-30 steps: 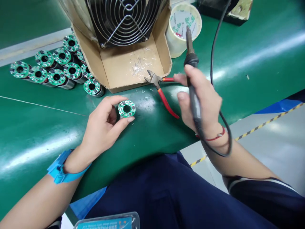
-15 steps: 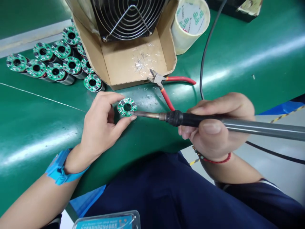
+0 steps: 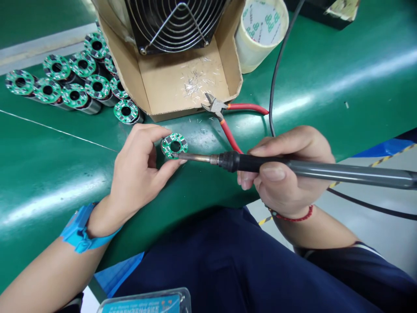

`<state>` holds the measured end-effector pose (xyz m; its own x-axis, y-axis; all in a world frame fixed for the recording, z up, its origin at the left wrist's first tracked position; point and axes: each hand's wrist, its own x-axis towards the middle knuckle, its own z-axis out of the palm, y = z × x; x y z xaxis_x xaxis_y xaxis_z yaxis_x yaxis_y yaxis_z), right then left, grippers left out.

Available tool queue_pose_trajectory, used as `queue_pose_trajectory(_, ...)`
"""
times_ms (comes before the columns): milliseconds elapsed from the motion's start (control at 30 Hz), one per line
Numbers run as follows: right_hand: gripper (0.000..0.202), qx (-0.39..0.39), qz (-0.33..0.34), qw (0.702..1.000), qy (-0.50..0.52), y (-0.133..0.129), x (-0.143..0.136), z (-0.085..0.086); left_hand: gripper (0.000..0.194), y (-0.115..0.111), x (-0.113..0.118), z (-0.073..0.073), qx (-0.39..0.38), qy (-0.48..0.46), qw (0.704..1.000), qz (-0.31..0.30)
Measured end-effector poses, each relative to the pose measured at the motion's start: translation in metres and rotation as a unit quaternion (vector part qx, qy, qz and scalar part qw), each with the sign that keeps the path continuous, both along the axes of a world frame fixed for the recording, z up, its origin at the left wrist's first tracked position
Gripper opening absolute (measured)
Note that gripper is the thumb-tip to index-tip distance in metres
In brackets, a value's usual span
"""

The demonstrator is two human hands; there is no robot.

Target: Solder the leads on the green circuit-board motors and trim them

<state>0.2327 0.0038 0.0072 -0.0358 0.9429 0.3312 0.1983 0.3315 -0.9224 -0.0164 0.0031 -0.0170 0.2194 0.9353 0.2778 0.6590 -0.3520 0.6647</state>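
Observation:
Between thumb and fingers, my left hand [image 3: 140, 161] grips a small motor topped by a ring-shaped green circuit board [image 3: 167, 147]; its body is mostly hidden below the board. A blue strap [image 3: 85, 230] circles the left wrist. My right hand [image 3: 293, 167] is closed around the handle of a soldering iron [image 3: 260, 164]. The iron lies nearly level, and its tip meets the lower part of the board, near my left thumb. Red-handled side cutters [image 3: 217, 107] rest with spread jaws just beyond the iron.
A cardboard box [image 3: 150, 78] holds a fan [image 3: 176, 26] and loose wire clippings [image 3: 193, 84]. Several motors with green boards [image 3: 75, 95] stand to its left. A tape roll [image 3: 257, 52] sits at its right. The iron's black cable [image 3: 275, 82] crosses the green mat.
My right hand has moved left with the soldering iron, and the tip now reaches further over the board. The left hand and its motor have hardly moved.

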Motion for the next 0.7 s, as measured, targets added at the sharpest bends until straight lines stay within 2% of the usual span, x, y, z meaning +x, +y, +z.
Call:
queue_pose_trajectory(167,0.020,0.011,0.017,0.999,0.030,0.002,-0.002,0.004,0.040,0.000,0.002,-0.002,0.000,0.002,1.000,0.004)
queue_pose_trajectory(233,0.017,0.038,0.002,0.998,0.046,0.009,-0.001,0.005,0.041,-0.001,0.001,-0.001,0.007,0.003,1.000,0.014)
queue_pose_trajectory(300,0.017,0.097,-0.056,0.993,0.033,0.020,0.004,0.004,0.042,-0.001,-0.005,0.004,0.007,-0.004,0.999,0.032)
queue_pose_trajectory(400,0.017,0.218,-0.167,0.954,-0.120,0.043,0.019,-0.002,0.052,0.010,-0.027,0.018,0.015,-0.018,0.997,0.079)
queue_pose_trajectory(433,0.020,0.241,-0.174,0.932,-0.207,0.050,0.024,-0.006,0.054,0.018,-0.038,0.024,0.026,-0.010,0.994,0.102)
queue_pose_trajectory(500,0.029,0.204,-0.140,0.914,-0.321,0.062,0.034,-0.014,0.052,0.043,-0.064,0.034,0.049,0.022,0.985,0.164)
queue_pose_trajectory(567,0.032,0.140,-0.093,0.927,-0.334,0.068,0.039,-0.023,0.045,0.079,-0.095,0.041,0.040,0.036,0.969,0.242)
queue_pose_trajectory(600,0.034,0.120,-0.094,0.933,-0.326,0.070,0.040,-0.027,0.042,0.099,-0.110,0.042,0.033,0.023,0.957,0.286)
queue_pose_trajectory(633,0.036,0.104,-0.095,0.935,-0.325,0.071,0.041,-0.031,0.040,0.119,-0.125,0.041,-0.010,0.018,0.953,0.303)
queue_pose_trajectory(667,0.036,0.097,-0.103,0.937,-0.320,0.071,0.042,-0.034,0.038,0.137,-0.139,0.039,-0.046,0.023,0.933,0.357)
queue_pose_trajectory(700,0.037,0.091,-0.108,0.938,-0.318,0.071,0.043,-0.037,0.037,0.154,-0.152,0.036,-0.059,0.026,0.928,0.367)
